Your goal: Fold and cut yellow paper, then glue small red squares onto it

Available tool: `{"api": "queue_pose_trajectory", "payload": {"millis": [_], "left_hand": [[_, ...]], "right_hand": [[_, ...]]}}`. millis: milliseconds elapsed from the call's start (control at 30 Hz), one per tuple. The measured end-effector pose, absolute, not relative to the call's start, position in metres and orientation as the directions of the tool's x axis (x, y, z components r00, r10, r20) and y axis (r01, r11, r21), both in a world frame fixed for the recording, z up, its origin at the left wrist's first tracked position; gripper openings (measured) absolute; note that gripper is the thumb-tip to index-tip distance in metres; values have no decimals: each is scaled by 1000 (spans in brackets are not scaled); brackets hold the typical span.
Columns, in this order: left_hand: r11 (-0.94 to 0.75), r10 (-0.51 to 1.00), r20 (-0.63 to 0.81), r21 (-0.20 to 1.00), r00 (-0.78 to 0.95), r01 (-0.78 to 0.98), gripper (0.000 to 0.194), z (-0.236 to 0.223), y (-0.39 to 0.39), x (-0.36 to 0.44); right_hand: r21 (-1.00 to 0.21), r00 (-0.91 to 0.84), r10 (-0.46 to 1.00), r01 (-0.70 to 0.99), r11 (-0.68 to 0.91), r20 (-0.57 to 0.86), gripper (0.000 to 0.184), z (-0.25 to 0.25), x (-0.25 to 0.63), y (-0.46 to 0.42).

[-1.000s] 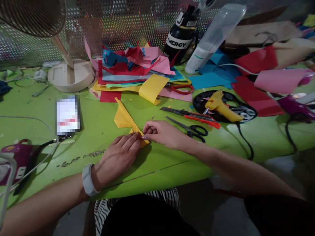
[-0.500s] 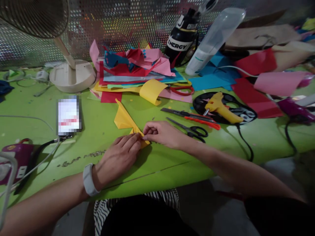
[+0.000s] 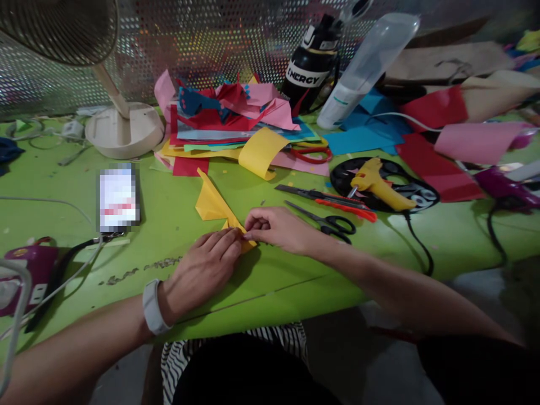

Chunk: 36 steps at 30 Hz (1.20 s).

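A folded yellow paper (image 3: 213, 202) with pointed ends lies on the green table (image 3: 304, 287) in the head view. My left hand (image 3: 211, 259), with a pale band at its wrist, presses its closed fingers onto the paper's lower part. Against those fingertips, my right hand (image 3: 274, 230) pinches the paper's near edge, thumb and forefinger together. Both hands hide some of the lower folds. Just right of my right hand lie black scissors (image 3: 333, 225) and a utility knife (image 3: 329, 199) with a red-orange handle.
A yellow glue gun (image 3: 382, 188) rests on a black tray, its cord hanging over the front edge. Behind are stacked coloured papers (image 3: 236, 135), a black bottle (image 3: 310, 73) and a clear bottle (image 3: 367, 67). A phone (image 3: 118, 197) and a fan (image 3: 124, 132) stand left.
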State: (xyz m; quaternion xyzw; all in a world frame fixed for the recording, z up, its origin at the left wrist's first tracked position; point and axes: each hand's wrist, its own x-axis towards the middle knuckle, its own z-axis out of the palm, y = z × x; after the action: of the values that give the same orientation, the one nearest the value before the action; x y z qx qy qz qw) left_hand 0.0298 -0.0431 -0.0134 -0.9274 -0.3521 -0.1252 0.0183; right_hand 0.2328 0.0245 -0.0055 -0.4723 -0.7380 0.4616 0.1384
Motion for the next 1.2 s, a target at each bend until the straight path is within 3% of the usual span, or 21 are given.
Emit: {"api": "queue_pose_trajectory", "payload": {"millis": [400,567,700,900,1200], "left_hand": [[-755,639,268,37,721,655,28,-13,-42,30],[-756,631,291,21,719,655,31,-12,-39,30],[-795,579,296,-5,760,607,32,-9,-36,25],[-806,572,235,-16,786,591,30,-7,-35,24],[-806,584,213,37,783,591,39,-7,-37,24]], "right_hand": [[-795,-498,833,594,125,-242,10,-5,233,24],[-682,-415,894,704,197,-170,14,-5,235,15],[-624,-450,884,729,281,-128,11,-4,235,13],[-640,-499,844,718,273,-200,8,0,235,22],[-653,-516,836,700,288,-185,9,1,236,22]]}}
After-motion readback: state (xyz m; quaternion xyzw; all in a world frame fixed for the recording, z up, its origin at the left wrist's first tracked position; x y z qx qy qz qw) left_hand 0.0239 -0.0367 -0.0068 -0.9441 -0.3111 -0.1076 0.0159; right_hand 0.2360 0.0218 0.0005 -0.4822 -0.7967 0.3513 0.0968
